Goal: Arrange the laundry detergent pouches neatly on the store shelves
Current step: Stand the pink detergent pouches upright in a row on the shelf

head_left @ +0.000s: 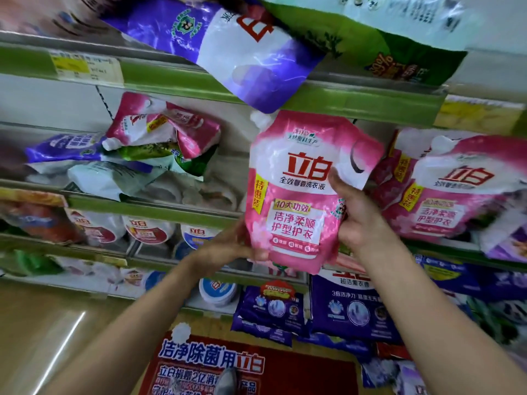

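Both hands hold one upright pink-and-white plastic detergent pouch [296, 192] before the green-edged shelf [342, 102]: right hand [359, 215] grips its right edge, left hand [228, 248] clasps its lower left corner. Right of the right hand leans another pink pouch [445, 189].

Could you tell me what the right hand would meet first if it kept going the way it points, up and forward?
Probably the green shelf edge just above the pink pouch that the right hand holds, though depth is unclear.
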Demonstrator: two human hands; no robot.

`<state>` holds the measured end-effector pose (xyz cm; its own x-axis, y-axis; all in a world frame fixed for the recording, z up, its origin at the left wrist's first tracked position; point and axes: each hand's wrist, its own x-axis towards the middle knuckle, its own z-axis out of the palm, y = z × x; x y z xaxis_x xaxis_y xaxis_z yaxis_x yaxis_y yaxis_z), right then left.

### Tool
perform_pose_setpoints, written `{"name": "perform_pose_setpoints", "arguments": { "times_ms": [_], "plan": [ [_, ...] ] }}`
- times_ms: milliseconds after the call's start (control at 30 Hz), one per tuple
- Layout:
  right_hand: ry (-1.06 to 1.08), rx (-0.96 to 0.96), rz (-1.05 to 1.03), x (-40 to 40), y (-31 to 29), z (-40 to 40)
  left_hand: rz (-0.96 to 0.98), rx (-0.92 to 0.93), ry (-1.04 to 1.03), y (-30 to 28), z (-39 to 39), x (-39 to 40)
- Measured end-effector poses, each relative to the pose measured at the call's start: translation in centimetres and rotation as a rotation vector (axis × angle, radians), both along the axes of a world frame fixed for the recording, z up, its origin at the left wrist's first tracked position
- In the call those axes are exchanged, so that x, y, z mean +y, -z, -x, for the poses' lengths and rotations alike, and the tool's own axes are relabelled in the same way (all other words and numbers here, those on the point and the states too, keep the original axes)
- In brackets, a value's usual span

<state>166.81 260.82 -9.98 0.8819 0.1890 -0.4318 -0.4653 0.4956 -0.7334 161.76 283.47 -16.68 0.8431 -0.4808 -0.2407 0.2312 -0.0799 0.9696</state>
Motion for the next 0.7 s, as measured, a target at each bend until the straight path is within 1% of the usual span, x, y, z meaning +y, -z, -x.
{"name": "perform_pose_setpoints", "arguments": {
  "times_ms": [100, 200, 267, 400, 533, 700],
  "plan": [
    [-0.037, 0.027, -0.041, -0.3, -0.9, 0.9, 0.066, 0.106, -0.034, 0.5, 0.8, -0.5],
    [-0.075, -0.044, -0.028, -0.3, -1.4, 1.9, 0.099, 0.185, -0.066, 0.3, 1.5, -0.5],
    [-0.091, -0.122, -0.003, -0.6, -1.6, 2.2, 0.078, 0.190, -0.069, 0.3, 1.9, -0.3],
    [-0.119, -0.161, 0.054, -1.5, -1.2, 2.7, -0.005, 0.165, -0.063, 0.8, 3.0, 1.1],
    [-0.030, -0.174, 0.100, -1.5, -0.2, 4.2, -0.030, 0.189, -0.085, 1.1, 4.2, 1.2],
    [0.057, -0.162, 0.136, -2.8, -0.3, 5.7, -0.091, 0.138, -0.050, 0.0, 5.6, -0.9]
  ]
}}
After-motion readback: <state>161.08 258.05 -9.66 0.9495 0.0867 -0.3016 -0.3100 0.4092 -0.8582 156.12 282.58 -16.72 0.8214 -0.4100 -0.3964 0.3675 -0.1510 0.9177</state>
